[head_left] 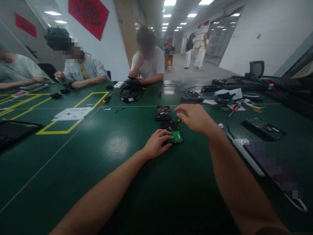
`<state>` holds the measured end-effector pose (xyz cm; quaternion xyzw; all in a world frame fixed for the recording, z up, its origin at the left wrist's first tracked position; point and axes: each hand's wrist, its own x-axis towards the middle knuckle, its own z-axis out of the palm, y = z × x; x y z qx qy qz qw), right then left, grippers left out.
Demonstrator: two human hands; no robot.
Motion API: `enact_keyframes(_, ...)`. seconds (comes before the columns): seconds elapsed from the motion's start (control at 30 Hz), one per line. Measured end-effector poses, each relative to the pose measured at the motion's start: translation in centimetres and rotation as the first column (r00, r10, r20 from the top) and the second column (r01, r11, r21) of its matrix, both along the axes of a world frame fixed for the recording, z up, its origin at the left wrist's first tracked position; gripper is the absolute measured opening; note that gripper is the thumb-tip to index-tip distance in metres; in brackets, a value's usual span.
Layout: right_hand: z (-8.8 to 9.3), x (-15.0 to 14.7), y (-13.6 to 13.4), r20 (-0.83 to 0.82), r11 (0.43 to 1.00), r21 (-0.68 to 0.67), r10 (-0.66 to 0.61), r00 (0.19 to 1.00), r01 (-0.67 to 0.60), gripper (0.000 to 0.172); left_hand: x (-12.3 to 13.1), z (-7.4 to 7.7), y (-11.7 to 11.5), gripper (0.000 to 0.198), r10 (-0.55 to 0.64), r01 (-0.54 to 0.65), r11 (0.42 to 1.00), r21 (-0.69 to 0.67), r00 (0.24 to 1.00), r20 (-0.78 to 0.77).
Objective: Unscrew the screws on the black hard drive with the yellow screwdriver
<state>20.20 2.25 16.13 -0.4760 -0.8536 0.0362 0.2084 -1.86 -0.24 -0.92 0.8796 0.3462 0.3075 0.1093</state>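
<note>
A black hard drive with a green circuit board [176, 137] lies on the dark green table [117, 182]. The fingers of my left hand [157, 143] are spread, resting on its left side. My right hand [194, 118] hovers above the drive's upper right, thumb and fingers pinched around a small yellow-handled screwdriver [179, 119], whose shaft slants down to the board's dark part. Just beyond sits a second hard drive [163, 113], touching neither hand.
At the right are another drive [264, 128], a white power strip [248, 156], a red screwdriver [234, 110] and cables. White paper [73, 114] lies left, a black headset [130, 91] ahead. Several people sit or stand beyond the table.
</note>
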Motion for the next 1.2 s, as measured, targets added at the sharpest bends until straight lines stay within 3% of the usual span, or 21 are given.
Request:
enact_keyframes(0.43,-0.28,-0.56,-0.18,0.012,0.999,0.032,-0.014,1.000,0.014,0.022,0.01,-0.20,0.16,0.036,-0.001,0.001,1.000,0.007,1.000,-0.010)
enact_keyframes(0.7,-0.55,-0.60,0.09,0.015,0.988,0.078,-0.137,0.991,0.135,0.015,0.03,-0.14,0.07,0.037,0.002,-0.002,1.000,0.005,1.000,-0.006)
enact_keyframes(0.9,-0.01,-0.20,-0.19,-0.002,0.998,0.060,-0.036,0.999,0.036,0.014,0.04,-0.02,-0.04,0.037,-0.001,0.001,1.000,0.002,1.000,0.006)
enact_keyframes(1.07,0.11,-0.18,-0.33,-0.042,1.000,0.025,0.016,0.999,-0.015,0.031,-0.02,0.11,-0.07,0.036,0.000,0.000,1.000,0.004,1.000,0.003)
enact_keyframes(1.2,0.16,-0.35,-0.30,-0.057,0.999,0.046,0.032,0.998,-0.029,0.022,-0.05,0.17,-0.10,0.036,-0.003,0.002,1.000,0.008,1.000,0.005)
